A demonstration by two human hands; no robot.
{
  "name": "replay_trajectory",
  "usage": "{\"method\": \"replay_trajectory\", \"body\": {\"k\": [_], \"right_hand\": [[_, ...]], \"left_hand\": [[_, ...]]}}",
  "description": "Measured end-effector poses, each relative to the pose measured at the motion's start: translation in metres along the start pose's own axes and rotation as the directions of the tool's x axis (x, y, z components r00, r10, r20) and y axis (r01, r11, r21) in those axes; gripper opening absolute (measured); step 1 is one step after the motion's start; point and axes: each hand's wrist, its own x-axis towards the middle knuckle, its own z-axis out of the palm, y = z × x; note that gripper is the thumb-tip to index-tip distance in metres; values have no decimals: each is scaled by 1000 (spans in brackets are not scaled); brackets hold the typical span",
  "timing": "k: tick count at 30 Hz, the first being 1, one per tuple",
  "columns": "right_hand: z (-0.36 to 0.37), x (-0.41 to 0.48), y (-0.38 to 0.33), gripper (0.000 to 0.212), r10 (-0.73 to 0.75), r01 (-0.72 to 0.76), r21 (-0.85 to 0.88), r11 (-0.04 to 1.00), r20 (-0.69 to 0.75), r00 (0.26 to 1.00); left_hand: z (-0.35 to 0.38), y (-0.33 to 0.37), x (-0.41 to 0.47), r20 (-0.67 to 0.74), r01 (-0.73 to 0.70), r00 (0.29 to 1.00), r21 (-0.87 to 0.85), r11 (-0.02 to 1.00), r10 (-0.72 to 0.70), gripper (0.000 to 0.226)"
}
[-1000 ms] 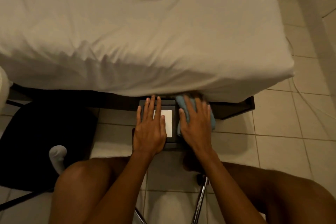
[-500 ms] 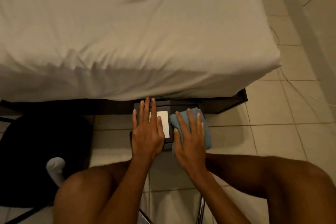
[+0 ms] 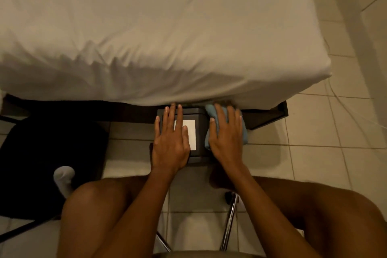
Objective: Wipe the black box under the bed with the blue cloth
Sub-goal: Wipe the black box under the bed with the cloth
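A black box with a white label on its lid sits on the floor, half under the edge of the bed. My left hand lies flat on the lid's left part, fingers spread, covering part of the label. My right hand presses the blue cloth against the box's right side, fingers reaching to the bed's edge. The cloth shows around my fingers and past the hand's right edge.
The white-sheeted mattress overhangs a dark bed frame. A black chair seat with a white sock on it stands at the left. Chrome chair legs and my bare knees fill the near floor. A thin cable runs over the tiles at right.
My right hand has slid the blue cloth away from me along the box's right side, up to the bed's edge. The left hand stays flat on the lid.
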Motion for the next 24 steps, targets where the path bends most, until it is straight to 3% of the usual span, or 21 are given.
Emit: {"method": "replay_trajectory", "body": {"k": [3,5,7,8,10,12,13,16,18,21,24], "right_hand": [[2,-45,2,51,134,-131,61,990,-55,989],[11,-82,-6,51,-51,52,116,992,-12,999],[17,-65,-5,49,-263,260,141,955,-1,965],[16,-43,-4,50,-259,257,86,962,12,966],[7,-10,6,50,-81,81,11,997,2,997],[-1,-20,14,52,112,-109,63,992,-53,992],[0,-38,17,53,141,-136,87,987,-61,988],[14,-94,5,58,-97,96,56,994,12,995],[20,-64,3,56,-198,194,70,978,57,978],[7,-7,6,50,-67,67,11,998,0,998],[4,-41,1,53,65,-65,75,995,-9,998]], "left_hand": [[-1,-1,-1,6,6,1000,6,1000,-6,60],[1,-1,0,10,10,1000,2,1000,-10,60],[1,-2,0,4,5,1000,0,1000,-5,60],[1,-2,1,4,3,1000,-3,1000,-3,60],[0,-1,0,5,5,1000,-3,1000,-5,60],[-3,1,0,2,6,1000,-6,1000,-6,60],[-2,1,0,1,7,1000,-11,1000,-7,60],[0,0,1,12,17,1000,-18,1000,-17,60],[1,-2,0,6,12,1000,-15,1000,-12,59],[3,-2,0,-6,7,1000,-8,1000,-7,59],[2,-1,0,0,7,1000,-13,1000,-7,60]]}}
